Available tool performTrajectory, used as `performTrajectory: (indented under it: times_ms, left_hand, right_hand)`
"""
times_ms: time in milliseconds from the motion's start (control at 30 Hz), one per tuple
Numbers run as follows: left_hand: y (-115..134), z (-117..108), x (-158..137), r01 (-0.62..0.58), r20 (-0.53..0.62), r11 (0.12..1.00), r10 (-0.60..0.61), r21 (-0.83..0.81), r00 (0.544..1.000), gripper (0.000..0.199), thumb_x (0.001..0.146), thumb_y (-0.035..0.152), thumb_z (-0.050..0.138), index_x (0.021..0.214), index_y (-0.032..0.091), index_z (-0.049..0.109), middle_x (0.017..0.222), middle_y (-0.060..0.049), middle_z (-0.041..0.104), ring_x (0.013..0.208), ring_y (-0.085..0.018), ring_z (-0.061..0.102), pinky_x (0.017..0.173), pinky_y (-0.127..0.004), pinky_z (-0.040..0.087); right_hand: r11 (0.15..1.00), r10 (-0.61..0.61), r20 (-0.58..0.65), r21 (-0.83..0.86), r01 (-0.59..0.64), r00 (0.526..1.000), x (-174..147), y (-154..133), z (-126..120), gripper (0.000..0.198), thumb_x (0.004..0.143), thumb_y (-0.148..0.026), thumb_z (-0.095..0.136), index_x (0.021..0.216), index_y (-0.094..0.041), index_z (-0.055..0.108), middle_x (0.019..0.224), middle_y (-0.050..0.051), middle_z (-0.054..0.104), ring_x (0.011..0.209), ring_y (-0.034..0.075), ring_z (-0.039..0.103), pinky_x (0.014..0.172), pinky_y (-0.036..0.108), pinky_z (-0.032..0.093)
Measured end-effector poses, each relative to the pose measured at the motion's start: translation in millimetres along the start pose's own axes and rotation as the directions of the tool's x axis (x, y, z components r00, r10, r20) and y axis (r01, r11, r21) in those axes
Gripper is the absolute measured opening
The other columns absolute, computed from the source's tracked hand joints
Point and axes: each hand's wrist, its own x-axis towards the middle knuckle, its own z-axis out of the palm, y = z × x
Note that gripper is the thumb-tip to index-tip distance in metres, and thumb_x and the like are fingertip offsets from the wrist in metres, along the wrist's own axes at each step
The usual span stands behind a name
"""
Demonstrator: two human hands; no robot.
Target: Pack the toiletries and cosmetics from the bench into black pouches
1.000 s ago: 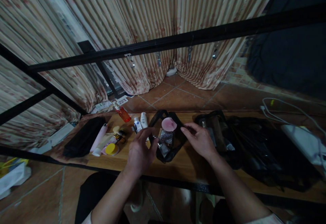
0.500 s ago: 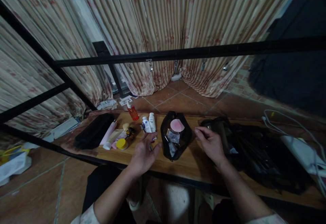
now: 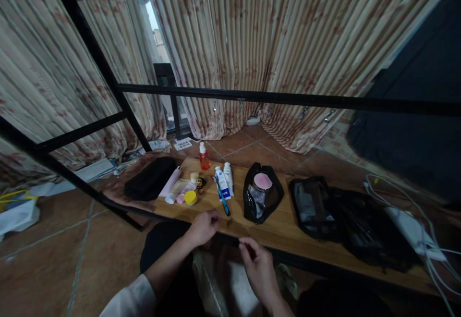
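You seem to be pausing, left hand [image 3: 203, 227] and right hand [image 3: 260, 266] curled, whether gripping anything I cannot tell; touching the middle black pouch [image 3: 275, 196] calls for reaching forward.

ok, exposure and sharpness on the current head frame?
Head view: dim, brightest at the window gap; rightmost black bag sinks into shadow, contents hard to tell. Same view: left hand and right hand slightly soft; small print on the white tubes unreadable.
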Motion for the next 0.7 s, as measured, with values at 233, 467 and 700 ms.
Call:
performTrajectory:
  times_ms: [233, 467, 700]
  left_hand:
    - [-8, -13, 47, -0.132, -0.013, 0.989, 0.132, -0.063, 0.991, 0.026, 0.078, 0.013, 0.046, 0.088, 0.020, 0.069, 0.087, -0.002, 0.072, 0.082, -0.016, 0.066, 0.075, -0.025, 0.048]
    - [0, -19, 78, -0.219, -0.132, 0.966, 0.201, -0.139, 0.971, 0.027, 0.085, 0.022, 0.044, 0.098, 0.022, 0.067, 0.080, 0.000, 0.071, 0.078, -0.015, 0.065, 0.075, -0.025, 0.048]
    - [4, -9, 75, -0.322, -0.150, 0.946, 0.315, -0.028, 0.937, 0.023, 0.087, 0.023, 0.043, 0.094, 0.023, 0.065, 0.085, -0.001, 0.071, 0.081, -0.017, 0.066, 0.075, -0.026, 0.047]
  right_hand:
    - [0.974, -0.037, -0.010, -0.223, 0.034, 0.999, 45, -7, 31, 0.024, 0.085, -0.024, 0.044, 0.094, -0.021, 0.067, 0.092, 0.006, 0.070, 0.085, 0.022, 0.066, 0.076, 0.032, 0.050]
    - [0.930, -0.075, -0.069, -0.365, 0.045, 0.995, 85, -2, 69, 0.028, 0.081, -0.020, 0.045, 0.104, -0.016, 0.060, 0.096, 0.010, 0.066, 0.083, 0.022, 0.065, 0.075, 0.034, 0.051]
    - [0.771, -0.003, -0.034, -0.637, -0.019, 0.999, 101, 8, 86, 0.029, 0.079, -0.013, 0.046, 0.101, -0.009, 0.065, 0.100, 0.019, 0.068, 0.092, 0.028, 0.066, 0.075, 0.032, 0.049]
